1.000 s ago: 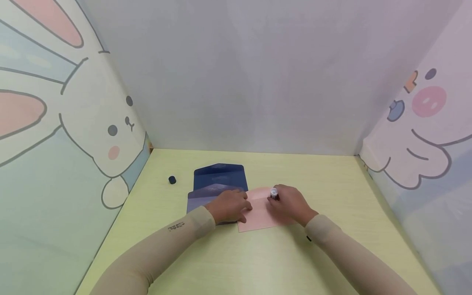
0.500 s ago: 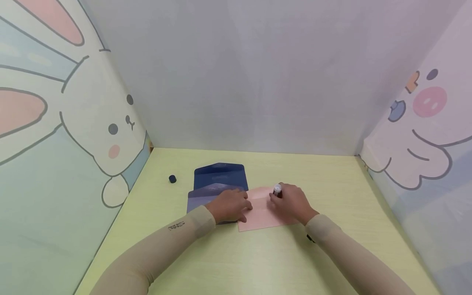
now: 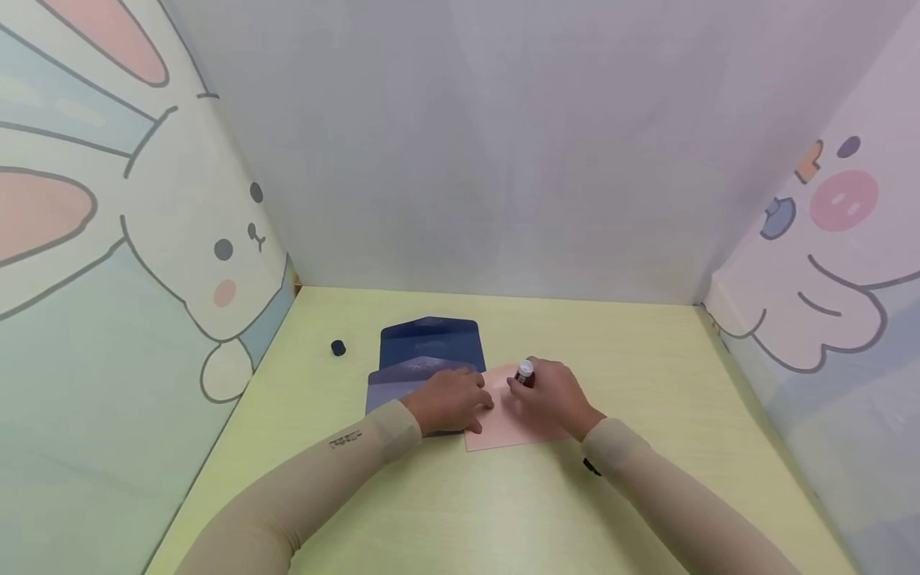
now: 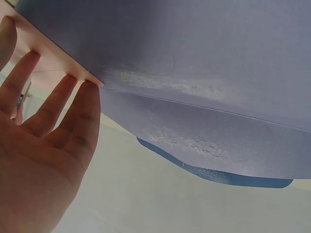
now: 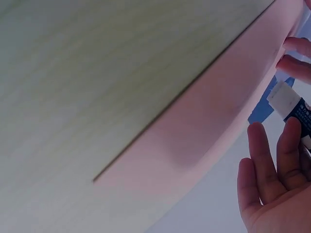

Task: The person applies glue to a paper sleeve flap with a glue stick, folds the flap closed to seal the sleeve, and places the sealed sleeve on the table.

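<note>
My right hand [image 3: 557, 393] grips a glue stick [image 3: 525, 370] over the upper part of a pink envelope [image 3: 496, 431]. In the right wrist view, the glue stick [image 5: 284, 99] shows a white end and a dark label. My left hand [image 3: 447, 399] rests its spread fingertips on the pink envelope's left side. Under that hand lies a purple envelope [image 3: 388, 391], partly overlapping a dark blue envelope [image 3: 431, 347] behind it. White glue smears [image 4: 189, 143] show on the purple envelope in the left wrist view.
A small black cap [image 3: 338, 347] lies on the pale wooden table [image 3: 611, 335], left of the envelopes. Tall walls with cartoon drawings [image 3: 223, 263] border the table at the left and right, and a plain wall [image 3: 489, 160] stands at the back.
My right hand with the glue stick first shifts slightly right, then moves back left across the pink envelope. The left hand stays in place.
</note>
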The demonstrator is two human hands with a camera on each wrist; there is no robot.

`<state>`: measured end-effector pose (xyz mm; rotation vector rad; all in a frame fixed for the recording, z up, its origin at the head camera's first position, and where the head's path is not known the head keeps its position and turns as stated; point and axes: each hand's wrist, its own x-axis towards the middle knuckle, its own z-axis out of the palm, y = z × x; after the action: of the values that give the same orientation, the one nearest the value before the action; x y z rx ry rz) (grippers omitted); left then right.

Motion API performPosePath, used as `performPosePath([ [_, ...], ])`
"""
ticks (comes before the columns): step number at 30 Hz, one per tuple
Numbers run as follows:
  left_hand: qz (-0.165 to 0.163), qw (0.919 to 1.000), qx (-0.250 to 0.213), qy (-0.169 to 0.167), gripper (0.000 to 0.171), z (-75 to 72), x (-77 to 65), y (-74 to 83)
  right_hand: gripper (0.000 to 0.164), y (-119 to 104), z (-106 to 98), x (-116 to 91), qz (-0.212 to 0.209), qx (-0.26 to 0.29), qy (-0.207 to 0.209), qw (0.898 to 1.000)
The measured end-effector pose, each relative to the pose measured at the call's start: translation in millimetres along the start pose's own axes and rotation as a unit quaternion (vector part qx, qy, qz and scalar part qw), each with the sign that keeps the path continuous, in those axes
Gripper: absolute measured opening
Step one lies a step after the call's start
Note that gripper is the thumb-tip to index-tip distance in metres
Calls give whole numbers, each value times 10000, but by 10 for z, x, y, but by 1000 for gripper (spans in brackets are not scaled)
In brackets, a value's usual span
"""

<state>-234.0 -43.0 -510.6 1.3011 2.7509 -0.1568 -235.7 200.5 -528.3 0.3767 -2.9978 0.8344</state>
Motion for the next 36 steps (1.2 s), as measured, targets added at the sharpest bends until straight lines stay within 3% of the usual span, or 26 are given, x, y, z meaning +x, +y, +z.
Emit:
performPosePath([
  [7,50,9999,-34,128,44,-12,-1,10,26,-162,90,-7,-253,-220,-190,9993],
  [17,94,9997,120,182,44,-7,-9,38,23,-171,150,-44,-463,-646,12,9968],
  [21,100,9997,103,189,43,4,-11,39,23,-138,146,-56,-563,-775,74,9954],
  [28,18,9999,13,138,43,22,-17,25,27,-42,85,-77,-275,-803,28,9964],
  [36,-29,10000,-21,79,44,43,8,6,28,86,24,-112,-301,-929,174,9951],
])
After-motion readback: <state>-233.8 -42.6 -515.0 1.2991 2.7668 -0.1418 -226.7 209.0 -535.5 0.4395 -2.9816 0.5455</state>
